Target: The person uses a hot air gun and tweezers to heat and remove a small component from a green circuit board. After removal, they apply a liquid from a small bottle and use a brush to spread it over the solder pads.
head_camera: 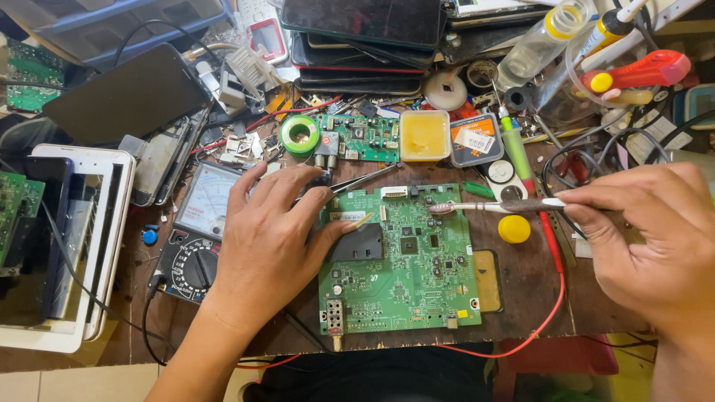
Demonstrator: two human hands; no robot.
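1. Pinched in the right hand (652, 238), between thumb and fingers, is the pale handle of a toothbrush (491, 206); this grip is closed tight around the handle end.
2. Its worn bristle head points left and sits over the top edge of a large green circuit board (402, 260).
3. That board lies flat at the middle of a dark wooden table (532, 290), with a black square panel near its left side.
4. The left hand (272, 238) rests palm down on the board's left edge, fingers spread and loosely open, the thumb touching the black panel; it grasps nothing.
5. Under the left wrist lies an analogue multimeter (197, 238) with a pale dial face and a black rotary knob.
6. A red wire (555, 298) runs down the table on the right and curves under the board's lower edge.
7. Behind the board sit a smaller green circuit board (365, 138), a green ring of tape (300, 134), a square tub of yellow paste (424, 136), and an orange-edged grey case bearing a white rectangular label (475, 139).
8. A small round yellow cap (514, 228) lies just right of the big board.
9. A stack of dark phones (361, 37) fills the top centre; a clear bottle (540, 41) lies at top right.
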